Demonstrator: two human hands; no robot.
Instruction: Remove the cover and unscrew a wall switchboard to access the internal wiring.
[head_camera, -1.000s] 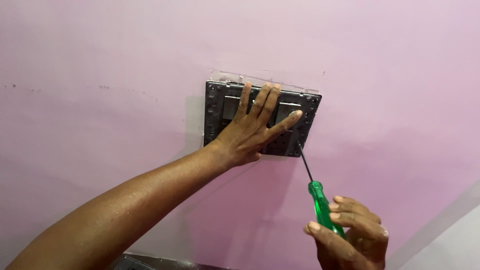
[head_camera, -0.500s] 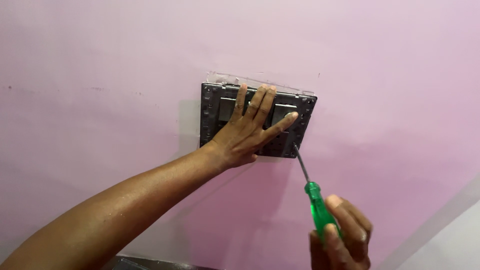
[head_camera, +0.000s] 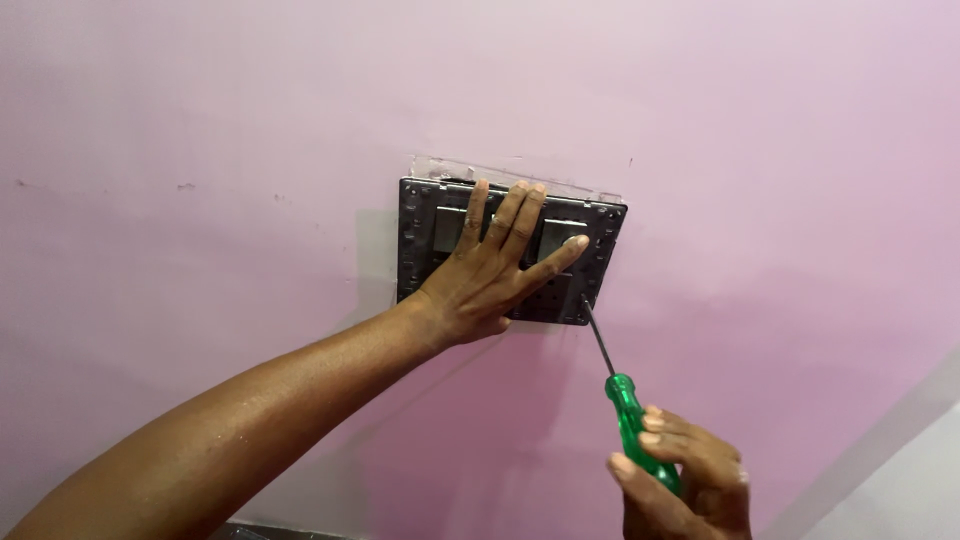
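The left hand lies flat, fingers spread, pressing the dark switch plate against the pink wall. The right hand has its grip closed around the green screwdriver, whose tip is at the plate's lower right corner; a slip there could scratch the wall.

no packages, labels, signs or screens show on this wall.

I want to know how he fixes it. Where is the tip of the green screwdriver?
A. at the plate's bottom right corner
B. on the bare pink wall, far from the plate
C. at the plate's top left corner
A: the screwdriver in the right hand reaches up to the bottom right corner of the plate.
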